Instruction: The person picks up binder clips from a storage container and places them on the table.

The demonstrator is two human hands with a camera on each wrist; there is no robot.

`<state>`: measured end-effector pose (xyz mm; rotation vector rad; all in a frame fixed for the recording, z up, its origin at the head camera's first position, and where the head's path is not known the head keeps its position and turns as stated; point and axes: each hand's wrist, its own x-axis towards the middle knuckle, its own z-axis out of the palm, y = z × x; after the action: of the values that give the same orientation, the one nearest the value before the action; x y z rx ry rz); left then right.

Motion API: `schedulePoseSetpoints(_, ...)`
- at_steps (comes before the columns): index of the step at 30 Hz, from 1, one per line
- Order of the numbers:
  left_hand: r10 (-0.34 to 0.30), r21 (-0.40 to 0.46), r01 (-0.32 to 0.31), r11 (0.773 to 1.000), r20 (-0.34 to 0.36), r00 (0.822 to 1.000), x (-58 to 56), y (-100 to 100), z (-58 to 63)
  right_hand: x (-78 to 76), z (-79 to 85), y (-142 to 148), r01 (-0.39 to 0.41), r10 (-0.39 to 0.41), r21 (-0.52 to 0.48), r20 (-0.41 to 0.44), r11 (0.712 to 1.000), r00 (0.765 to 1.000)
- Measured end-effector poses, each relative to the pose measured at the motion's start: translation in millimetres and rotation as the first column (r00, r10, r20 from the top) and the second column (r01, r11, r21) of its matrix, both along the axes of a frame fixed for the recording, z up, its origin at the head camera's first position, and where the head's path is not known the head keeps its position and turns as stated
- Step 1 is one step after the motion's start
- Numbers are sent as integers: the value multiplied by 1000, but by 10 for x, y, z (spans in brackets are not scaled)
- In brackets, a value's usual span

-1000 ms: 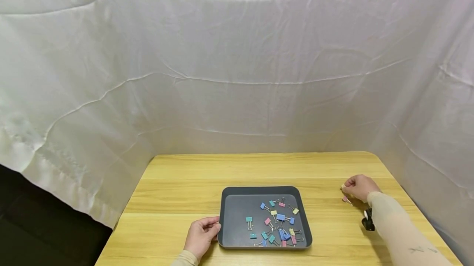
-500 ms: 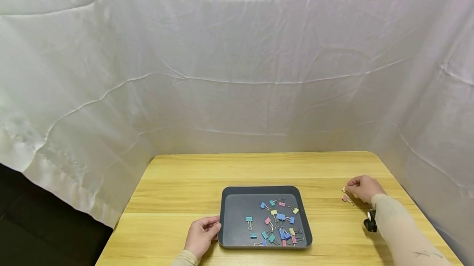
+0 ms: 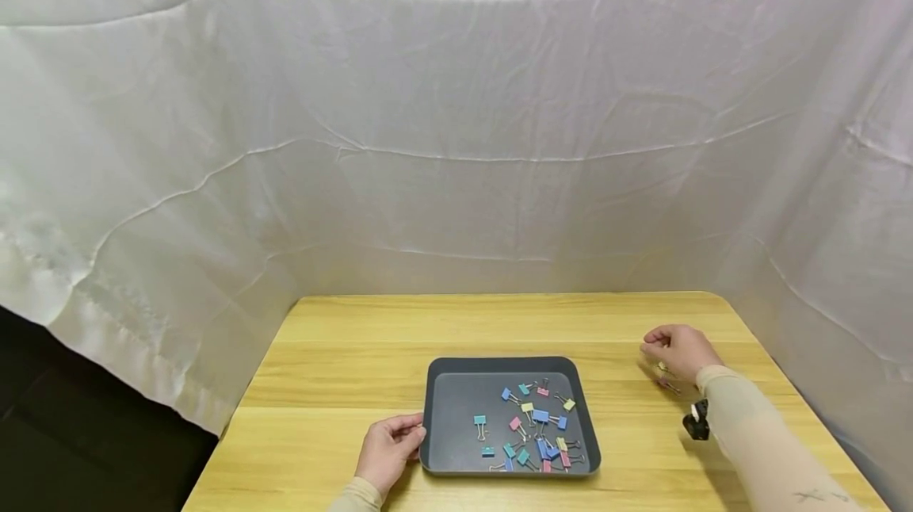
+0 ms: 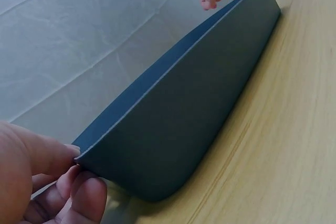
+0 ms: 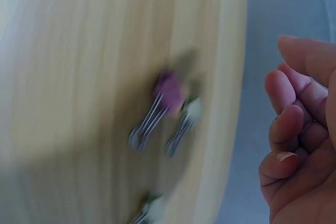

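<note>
Tray [image 3: 452, 397], dark gray, is set on the counter [image 3: 349, 361], left rim pinched by the left hand [image 3: 385, 450]. Blue, teal, pink and yellow binder clips [image 3: 540, 416] are contained, mostly scattered over its right half, some overlapped near the near-right corner. Outside it, a pink clip [image 5: 169, 92] and two pale ones [image 5: 193, 109] are left on the counter, blurred. Right hand [image 3: 681, 351] is held above, thumb apart from loosely bent fingers.
</note>
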<state>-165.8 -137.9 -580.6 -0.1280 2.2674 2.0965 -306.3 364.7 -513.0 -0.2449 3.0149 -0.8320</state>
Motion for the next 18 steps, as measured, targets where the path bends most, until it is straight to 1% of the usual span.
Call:
schedulePoseSetpoints(3, 0, 1, 0, 1000, 0, 1000, 0, 3, 21, -7, 39, -143, -12, 12, -12, -12, 1000, 1000)
schedulePoseSetpoints(8, 4, -20, -4, 1000, -1, 1000, -22, 6, 46, -25, 87, -393, -47, 45, -40, -43, 998, 998)
schedulePoseSetpoints(15, 35, -41, -36, 999, -5, 999, -95, 12, 87, -13, 138, -827, -146, 142, -34, -110, 989, 984)
schedulePoseSetpoints(18, 49, -62, -49, 997, -9, 999, -134, 10, 102, 13, 160, -1047, -180, 175, -43, -107, 983, 979)
